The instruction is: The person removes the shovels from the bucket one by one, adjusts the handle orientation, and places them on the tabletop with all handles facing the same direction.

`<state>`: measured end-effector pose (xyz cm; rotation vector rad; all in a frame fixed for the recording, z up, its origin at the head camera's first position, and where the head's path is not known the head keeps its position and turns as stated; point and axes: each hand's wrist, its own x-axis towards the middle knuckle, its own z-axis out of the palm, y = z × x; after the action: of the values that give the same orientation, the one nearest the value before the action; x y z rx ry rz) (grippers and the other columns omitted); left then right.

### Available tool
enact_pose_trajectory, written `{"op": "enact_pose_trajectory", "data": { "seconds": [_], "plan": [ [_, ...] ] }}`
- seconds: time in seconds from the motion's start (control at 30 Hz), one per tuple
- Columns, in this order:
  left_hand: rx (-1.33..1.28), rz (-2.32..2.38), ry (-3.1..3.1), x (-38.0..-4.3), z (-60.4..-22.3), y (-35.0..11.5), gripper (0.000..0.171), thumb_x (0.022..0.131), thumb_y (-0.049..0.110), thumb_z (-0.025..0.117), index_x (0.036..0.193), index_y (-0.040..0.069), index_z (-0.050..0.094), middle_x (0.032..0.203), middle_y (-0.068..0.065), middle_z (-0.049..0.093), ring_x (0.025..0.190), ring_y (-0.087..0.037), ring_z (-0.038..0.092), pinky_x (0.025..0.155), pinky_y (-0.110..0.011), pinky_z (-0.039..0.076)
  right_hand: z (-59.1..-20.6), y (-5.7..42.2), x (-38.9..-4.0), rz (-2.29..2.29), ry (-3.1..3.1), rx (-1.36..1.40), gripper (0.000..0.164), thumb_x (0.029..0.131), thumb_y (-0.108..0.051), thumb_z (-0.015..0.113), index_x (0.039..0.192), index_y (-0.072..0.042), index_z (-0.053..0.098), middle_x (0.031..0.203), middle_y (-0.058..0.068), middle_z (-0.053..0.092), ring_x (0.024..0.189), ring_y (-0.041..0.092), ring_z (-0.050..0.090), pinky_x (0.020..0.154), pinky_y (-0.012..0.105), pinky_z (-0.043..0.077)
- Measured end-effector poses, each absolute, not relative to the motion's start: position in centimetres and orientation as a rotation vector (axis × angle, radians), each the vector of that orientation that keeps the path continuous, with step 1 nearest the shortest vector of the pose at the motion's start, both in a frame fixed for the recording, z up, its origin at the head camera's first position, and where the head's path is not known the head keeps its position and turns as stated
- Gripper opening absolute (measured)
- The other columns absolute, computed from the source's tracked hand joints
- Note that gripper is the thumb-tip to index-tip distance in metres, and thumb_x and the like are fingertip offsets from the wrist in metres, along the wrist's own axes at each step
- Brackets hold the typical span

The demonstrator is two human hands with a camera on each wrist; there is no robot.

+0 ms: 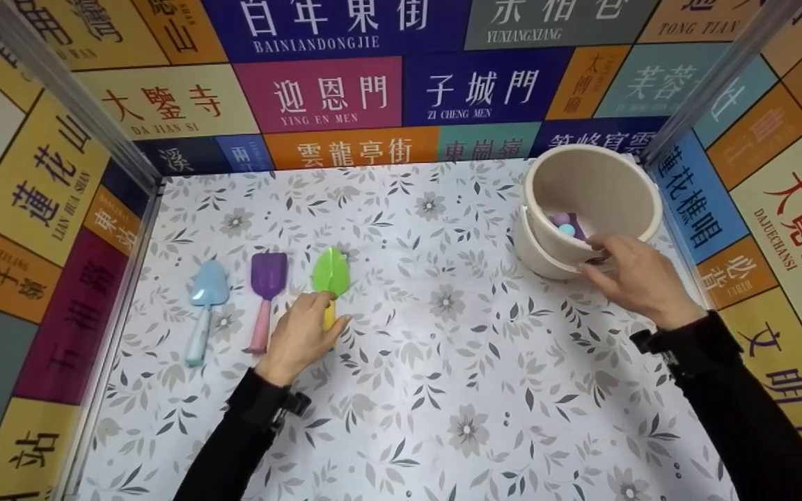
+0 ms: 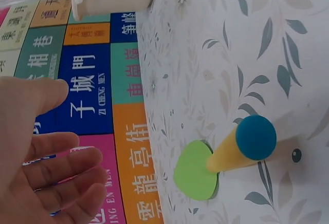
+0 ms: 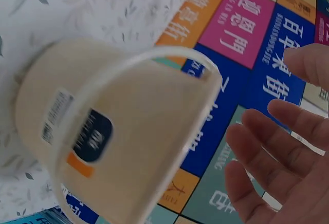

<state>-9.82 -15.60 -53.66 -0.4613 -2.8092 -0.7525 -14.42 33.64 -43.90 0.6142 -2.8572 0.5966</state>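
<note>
In the head view my left hand hovers over a green toy trowel with a yellow handle. The left wrist view has the fingers apart from the trowel's blue-ended handle, loosely bent around nothing. At the right, my right hand is beside the near rim of a cream bucket. Its fingers look relaxed and spread in the right wrist view, off the bucket's wall. Small purple and light blue things lie inside the bucket.
Left of the green trowel lie a purple shovel with a pink handle and a light blue trowel. The bucket's handle hangs down its side. Panels with printed signs wall in the floral-patterned surface.
</note>
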Motion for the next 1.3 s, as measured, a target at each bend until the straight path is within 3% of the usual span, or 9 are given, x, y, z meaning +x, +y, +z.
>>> {"op": "enact_pose_trajectory", "data": {
  "seconds": [0.2, 0.33, 0.8, 0.97, 1.2, 1.3],
  "plan": [
    [-0.624, -0.584, -2.751, -8.8, -54.1, -15.0, 0.035, 0.092, 0.022, 0.082, 0.116, -0.001, 0.069, 0.104, -0.017, 0.074, 0.092, -0.033, 0.070, 0.077, -0.043, 0.062, -41.0, 35.0, -17.9, 0.684, -3.013, 0.452, 0.042, 0.099, -0.015, 0.072, 0.130, 0.010, 0.060, 0.122, 0.036, 0.066, 0.111, 0.052, 0.063, 0.094, 0.069, 0.053],
    [-0.662, -0.597, -2.797, -8.2, -54.3, -14.5, 0.034, 0.094, 0.026, 0.081, 0.116, 0.002, 0.069, 0.102, -0.015, 0.074, 0.090, -0.032, 0.070, 0.074, -0.043, 0.061, -40.2, 35.9, -20.5, 0.614, -3.109, 0.471, 0.045, 0.099, -0.014, 0.071, 0.135, 0.011, 0.058, 0.126, 0.037, 0.064, 0.116, 0.052, 0.061, 0.099, 0.068, 0.051],
    [-0.833, -0.510, -2.753, -7.4, -55.6, -13.6, 0.034, 0.093, 0.024, 0.081, 0.114, 0.001, 0.068, 0.097, -0.012, 0.073, 0.089, -0.029, 0.068, 0.077, -0.040, 0.060, -42.4, 36.1, -27.1, 0.346, -3.391, 0.781, 0.048, 0.094, -0.003, 0.070, 0.138, 0.009, 0.056, 0.138, 0.036, 0.060, 0.129, 0.055, 0.057, 0.111, 0.067, 0.046],
    [-0.862, -0.490, -2.740, -7.5, -55.8, -13.3, 0.034, 0.092, 0.023, 0.081, 0.114, 0.001, 0.067, 0.097, -0.011, 0.074, 0.090, -0.028, 0.069, 0.077, -0.040, 0.060, -43.1, 34.9, -28.6, 0.196, -3.425, 0.868, 0.047, 0.090, 0.000, 0.073, 0.135, 0.007, 0.061, 0.134, 0.033, 0.064, 0.126, 0.053, 0.060, 0.111, 0.065, 0.046],
    [-0.903, -0.469, -2.748, -7.5, -56.1, -13.1, 0.033, 0.092, 0.024, 0.080, 0.114, 0.001, 0.069, 0.100, -0.010, 0.075, 0.092, -0.028, 0.070, 0.081, -0.040, 0.061, -44.1, 33.6, -29.6, 0.109, -3.397, 0.986, 0.045, 0.081, 0.014, 0.066, 0.125, 0.006, 0.065, 0.121, 0.031, 0.068, 0.114, 0.049, 0.064, 0.107, 0.062, 0.050],
    [-0.913, -0.461, -2.764, -7.5, -56.2, -13.1, 0.032, 0.093, 0.025, 0.079, 0.113, 0.002, 0.069, 0.099, -0.010, 0.074, 0.091, -0.028, 0.069, 0.081, -0.040, 0.061, -44.1, 33.2, -29.9, 0.095, -3.400, 1.011, 0.035, 0.088, 0.007, 0.068, 0.123, 0.004, 0.066, 0.120, 0.030, 0.068, 0.115, 0.049, 0.063, 0.107, 0.062, 0.049]
  ]
}}
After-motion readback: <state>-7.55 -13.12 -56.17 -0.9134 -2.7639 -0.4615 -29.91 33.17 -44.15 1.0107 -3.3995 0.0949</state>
